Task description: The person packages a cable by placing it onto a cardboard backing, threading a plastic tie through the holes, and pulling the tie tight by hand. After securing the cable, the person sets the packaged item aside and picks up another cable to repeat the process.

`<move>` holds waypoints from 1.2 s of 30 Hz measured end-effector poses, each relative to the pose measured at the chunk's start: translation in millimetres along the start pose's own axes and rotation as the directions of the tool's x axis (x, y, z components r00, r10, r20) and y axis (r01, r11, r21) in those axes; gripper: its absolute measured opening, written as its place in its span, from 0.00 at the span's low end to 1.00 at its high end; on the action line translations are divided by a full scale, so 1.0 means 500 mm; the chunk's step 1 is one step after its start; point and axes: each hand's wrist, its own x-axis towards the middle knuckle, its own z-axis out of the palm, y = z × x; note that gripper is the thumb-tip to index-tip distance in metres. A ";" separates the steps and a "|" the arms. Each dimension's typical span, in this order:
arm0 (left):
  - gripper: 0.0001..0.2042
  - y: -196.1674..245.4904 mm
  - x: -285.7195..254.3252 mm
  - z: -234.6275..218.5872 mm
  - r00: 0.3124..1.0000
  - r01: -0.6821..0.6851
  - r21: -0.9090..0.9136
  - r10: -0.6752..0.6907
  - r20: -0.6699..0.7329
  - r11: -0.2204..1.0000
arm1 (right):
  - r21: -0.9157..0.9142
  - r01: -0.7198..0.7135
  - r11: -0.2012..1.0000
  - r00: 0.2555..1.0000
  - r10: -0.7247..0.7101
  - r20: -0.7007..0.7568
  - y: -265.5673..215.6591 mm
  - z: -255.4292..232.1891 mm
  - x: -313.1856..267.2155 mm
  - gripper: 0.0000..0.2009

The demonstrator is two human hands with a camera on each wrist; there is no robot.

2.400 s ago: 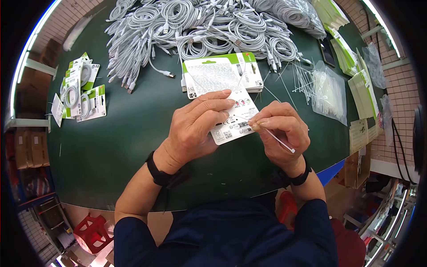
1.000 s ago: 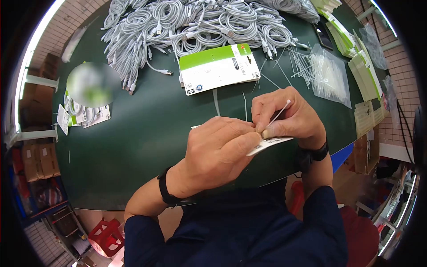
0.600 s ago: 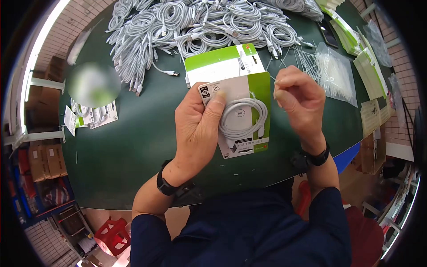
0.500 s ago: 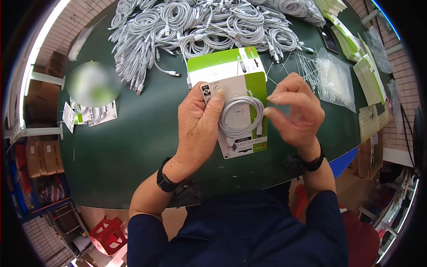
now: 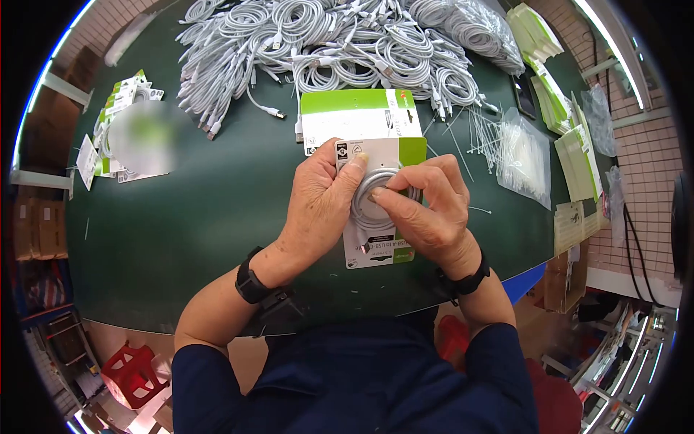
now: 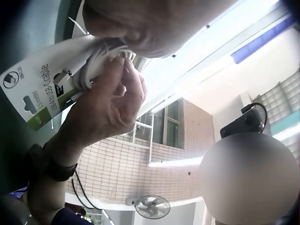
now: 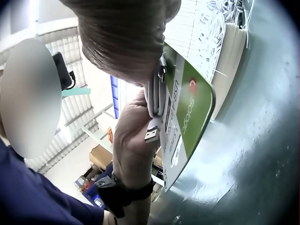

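Observation:
My left hand point(image 5: 318, 199) grips a white-and-green cable card point(image 5: 412, 152) by its left side, thumb pressed on the front. A coiled white USB cable point(image 5: 359, 206) lies against the card's face, its USB-A plug point(image 7: 151, 136) hanging by the printed end. My right hand point(image 5: 434, 206) reaches across the card's right side, thumb and index finger pinching at the coil. In the left wrist view, the right fingertips meet at the coil beside the card's face point(image 6: 28, 79). A thin white tie end point(image 6: 77, 26) sticks out past the card.
A stack of cards point(image 5: 347, 105) lies just behind the held one. Beyond it is a large heap of coiled cables point(image 5: 311, 43). Loose cable ties point(image 5: 481, 137) and a bag of ties point(image 5: 524, 163) are at right, near more cards point(image 5: 578, 163). Carded cables point(image 5: 87, 159) lie at left, partly blurred.
The card, earlier back side up with a cable tie's end in my right hand, is turned to show the coil. My right hand drew away, then came left onto the coil.

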 end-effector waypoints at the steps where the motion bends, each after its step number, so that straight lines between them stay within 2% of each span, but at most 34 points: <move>1: 0.11 0.000 0.000 -0.002 1.000 0.003 0.015 -0.003 0.012 1.000 | 0.008 -0.005 1.000 1.000 0.005 -0.014 0.002 0.001 -0.001 0.17; 4: 0.12 -0.002 -0.002 -0.004 0.999 -0.008 -0.020 0.009 0.052 1.000 | 0.029 -0.014 0.999 0.998 0.016 -0.062 0.006 0.005 0.000 0.17; 10: 0.15 0.027 -0.023 0.001 0.987 -0.098 0.138 0.078 0.143 0.986 | 0.043 -0.024 0.999 0.990 0.030 -0.141 0.011 0.006 0.007 0.17; 13: 0.19 0.026 -0.021 -0.001 0.986 -0.064 0.118 0.044 0.161 0.991 | 0.050 -0.042 0.998 0.987 0.049 -0.152 0.011 0.003 0.006 0.16; 18: 0.19 0.018 -0.017 -0.004 0.993 -0.060 0.079 0.051 0.107 0.995 | 0.131 -0.053 0.990 0.984 0.074 -0.162 0.011 0.011 -0.002 0.13; 21: 0.19 0.019 -0.016 -0.004 0.993 -0.061 0.048 0.055 0.102 0.997 | 0.117 -0.026 0.993 0.986 0.045 -0.163 0.008 0.005 -0.004 0.12; 27: 0.20 0.025 -0.017 -0.006 0.991 -0.092 0.056 0.086 0.107 0.994 | 0.261 0.012 0.965 0.988 0.029 -0.150 -0.009 -0.004 -0.006 0.11; 30: 0.20 0.026 -0.014 -0.008 0.991 -0.091 0.028 0.088 0.102 0.995 | 0.325 0.035 0.945 0.996 -0.005 -0.093 -0.012 -0.007 -0.008 0.12; 36: 0.20 0.025 -0.011 -0.011 0.993 -0.081 0.023 0.079 0.088 0.996 | 0.432 0.017 0.902 0.993 0.036 -0.114 -0.015 -0.010 -0.010 0.13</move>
